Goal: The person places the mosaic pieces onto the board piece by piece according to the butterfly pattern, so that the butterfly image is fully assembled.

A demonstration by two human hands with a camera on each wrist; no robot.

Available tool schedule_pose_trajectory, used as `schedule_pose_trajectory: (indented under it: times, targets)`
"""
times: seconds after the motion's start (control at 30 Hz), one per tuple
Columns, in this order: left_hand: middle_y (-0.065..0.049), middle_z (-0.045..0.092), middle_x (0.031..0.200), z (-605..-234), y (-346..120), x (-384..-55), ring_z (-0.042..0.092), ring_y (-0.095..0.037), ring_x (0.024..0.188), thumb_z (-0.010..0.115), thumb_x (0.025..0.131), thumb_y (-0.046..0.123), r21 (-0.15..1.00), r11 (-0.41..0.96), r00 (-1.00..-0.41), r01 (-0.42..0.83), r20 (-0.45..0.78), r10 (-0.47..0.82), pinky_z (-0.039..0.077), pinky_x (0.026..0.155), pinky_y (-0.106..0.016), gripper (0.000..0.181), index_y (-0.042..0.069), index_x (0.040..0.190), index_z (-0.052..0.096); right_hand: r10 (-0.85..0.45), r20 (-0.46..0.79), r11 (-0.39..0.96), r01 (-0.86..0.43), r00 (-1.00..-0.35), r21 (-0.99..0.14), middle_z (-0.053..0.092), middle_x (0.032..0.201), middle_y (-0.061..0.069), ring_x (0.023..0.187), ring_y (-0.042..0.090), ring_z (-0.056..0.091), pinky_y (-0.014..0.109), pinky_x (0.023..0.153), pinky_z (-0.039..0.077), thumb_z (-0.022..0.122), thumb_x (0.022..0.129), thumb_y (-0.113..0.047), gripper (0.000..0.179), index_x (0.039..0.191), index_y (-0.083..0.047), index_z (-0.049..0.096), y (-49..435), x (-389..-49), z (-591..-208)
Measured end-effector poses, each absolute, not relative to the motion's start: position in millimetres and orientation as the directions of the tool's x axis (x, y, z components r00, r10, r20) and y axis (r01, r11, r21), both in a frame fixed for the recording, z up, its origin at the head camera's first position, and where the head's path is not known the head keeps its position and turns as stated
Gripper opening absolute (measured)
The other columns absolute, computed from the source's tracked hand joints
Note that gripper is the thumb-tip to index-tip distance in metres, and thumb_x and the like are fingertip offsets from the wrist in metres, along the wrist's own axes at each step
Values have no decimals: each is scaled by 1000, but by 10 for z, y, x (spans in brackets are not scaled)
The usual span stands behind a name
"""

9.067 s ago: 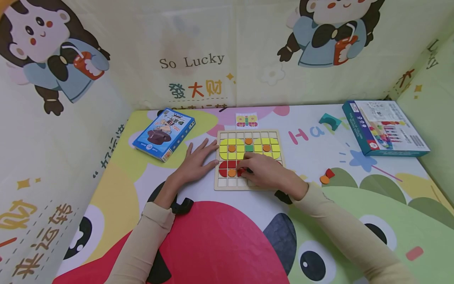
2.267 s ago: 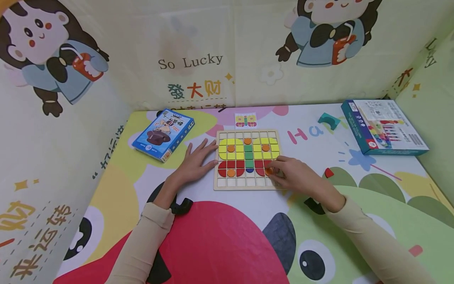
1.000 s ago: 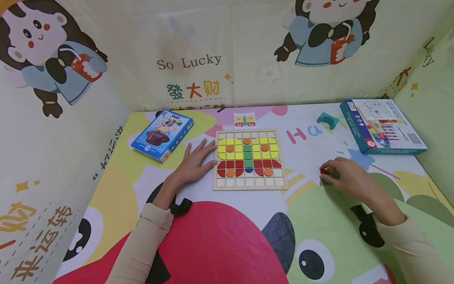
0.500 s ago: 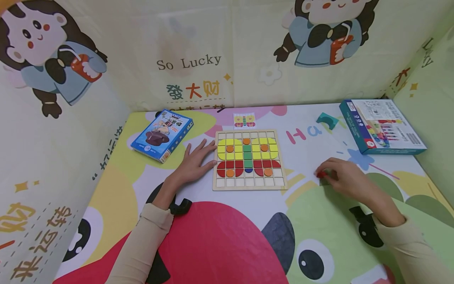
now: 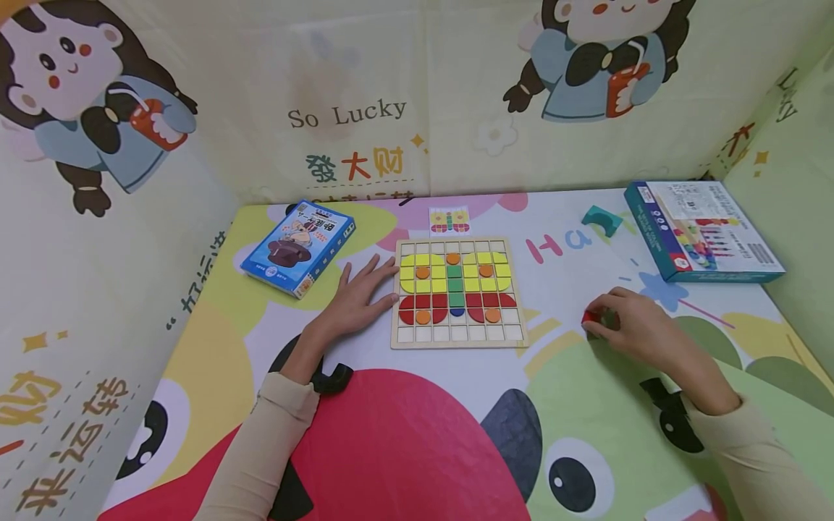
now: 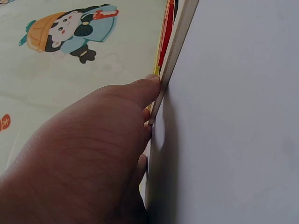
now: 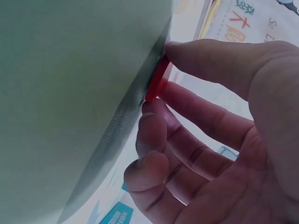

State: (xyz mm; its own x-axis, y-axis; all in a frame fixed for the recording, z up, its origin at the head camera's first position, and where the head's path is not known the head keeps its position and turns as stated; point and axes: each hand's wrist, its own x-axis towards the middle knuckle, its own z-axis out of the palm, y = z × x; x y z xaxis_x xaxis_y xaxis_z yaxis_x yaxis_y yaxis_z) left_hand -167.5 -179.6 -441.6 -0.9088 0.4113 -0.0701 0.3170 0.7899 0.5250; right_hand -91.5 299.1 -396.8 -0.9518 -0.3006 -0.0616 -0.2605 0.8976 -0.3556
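Observation:
A wooden grid board [image 5: 456, 345] lies mid-table, bearing flat yellow, red, orange, green and blue pieces laid out as a butterfly. My left hand [image 5: 357, 298] rests spread on the table, its fingertips and thumb touching the board's left edge. In the left wrist view, the thumb [image 6: 149, 88] lies against that edge. Off to the board's right, my right hand [image 5: 641, 329] pinches a small red piece [image 5: 588, 319] low over the table. The right wrist view shows this red piece [image 7: 160, 79] between thumb and fingers; its full outline is partly hidden.
Behind the board lies a small butterfly picture card [image 5: 449, 221]. A blue box [image 5: 300, 247] stands left of it. At the back right are a teal arch block [image 5: 602, 221] and a larger teal-edged box [image 5: 710, 231]. Printed cloth walls close off the back and sides.
Green, blue and orange pieces have been added to the board since the earliest frame. My right hand has moved right and picked up the red piece. The left hand has stayed put.

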Motion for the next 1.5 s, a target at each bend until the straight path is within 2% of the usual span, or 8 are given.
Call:
schedule_pose_trajectory:
  times: [0.2, 0.37, 0.57, 0.8, 1.13, 1.5]
  targets:
    - [3, 29, 177, -4420, -1798, -1675, 7, -26, 170, 59, 104, 48, 521, 792, -909, 318, -70, 411, -13, 133, -63, 67, 27, 165, 40, -299, -45, 891, -262, -953, -371, 70, 97, 9, 76, 15, 56, 24, 61, 46, 83, 92, -23, 27, 110, -4, 76, 2848, -925, -3921]
    - [2, 29, 177, -4428, -1800, -1681, 8, -27, 170, 60, 104, 47, 520, 792, -910, 321, -63, 410, -12, 133, -65, 67, 26, 164, 41, -373, 6, 863, -350, -928, -363, 69, 95, 6, 71, 12, 52, 22, 59, 44, 83, 91, -22, 22, 107, -8, 78, 2607, -961, -3912]
    - [3, 29, 177, -4439, -1797, -1689, 7, -26, 170, 59, 104, 49, 520, 791, -908, 323, -65, 413, -12, 133, -64, 67, 26, 164, 41, -449, 15, 834, -425, -893, -351, 70, 100, 5, 73, 10, 55, 24, 64, 51, 85, 91, -24, 24, 110, -12, 78, 2292, -1013, -3947]
    - [4, 30, 177, -4463, -1794, -1709, 7, -25, 170, 57, 105, 50, 523, 785, -904, 334, -58, 423, -12, 133, -64, 66, 26, 164, 41, -478, 11, 829, -455, -878, -326, 70, 106, 7, 82, 15, 60, 27, 68, 56, 85, 90, -25, 31, 118, -12, 79, 2021, -1055, -3950]
    - [4, 30, 177, -4457, -1789, -1714, 6, -24, 170, 57, 105, 50, 522, 783, -904, 338, -52, 425, -12, 133, -64, 66, 26, 164, 41, -470, -17, 849, -447, -882, -282, 69, 109, 10, 80, 15, 59, 26, 65, 53, 84, 90, -21, 38, 126, -9, 78, 1947, -1059, -3946]
    - [4, 29, 177, -4456, -1807, -1692, 7, -25, 170, 57, 105, 50, 522, 789, -907, 324, -66, 416, -12, 133, -63, 67, 26, 165, 39, -495, 23, 824, -478, -869, -304, 71, 104, 9, 80, 14, 59, 28, 68, 56, 84, 91, -17, 33, 123, -9, 79, 1931, -1065, -3971]
